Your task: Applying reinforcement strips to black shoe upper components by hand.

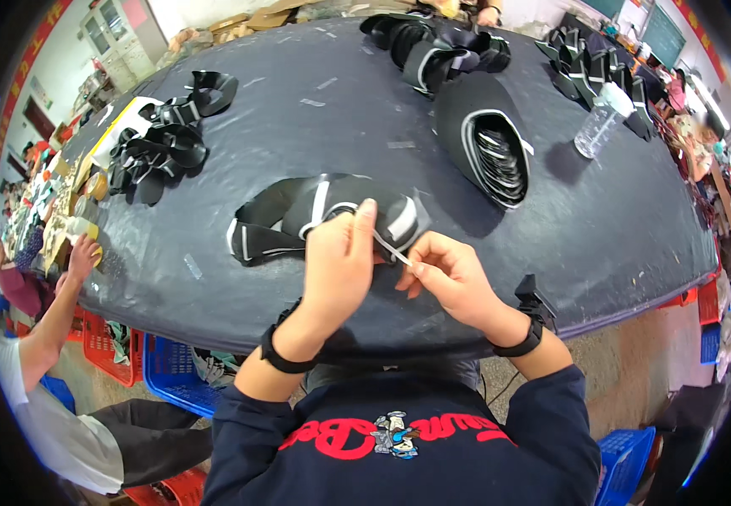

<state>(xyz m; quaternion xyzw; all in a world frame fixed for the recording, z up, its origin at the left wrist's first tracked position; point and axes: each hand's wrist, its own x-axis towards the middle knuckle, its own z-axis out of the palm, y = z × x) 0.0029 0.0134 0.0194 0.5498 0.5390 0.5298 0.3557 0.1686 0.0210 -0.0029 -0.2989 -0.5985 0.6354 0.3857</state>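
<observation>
A black shoe upper (268, 207) with white strips along its edges lies near the front middle of the table. My left hand (340, 261) is closed on its near edge, thumb pressed down on top. Between the thumb and fingers of my right hand (451, 277) is the end of a narrow white tape strip (392, 250). That strip runs from the upper beside my left thumb to my right fingertips. My left fingers are partly hidden behind the hand and the upper.
A nested stack of black uppers (485, 139) stands beyond my right hand. More uppers lie in piles at the left (159, 148), the back (433, 51) and the far right. A clear plastic bottle (597, 126) is at right. A co-worker's hand (85, 255) reaches the left edge; crates (176, 371) sit below.
</observation>
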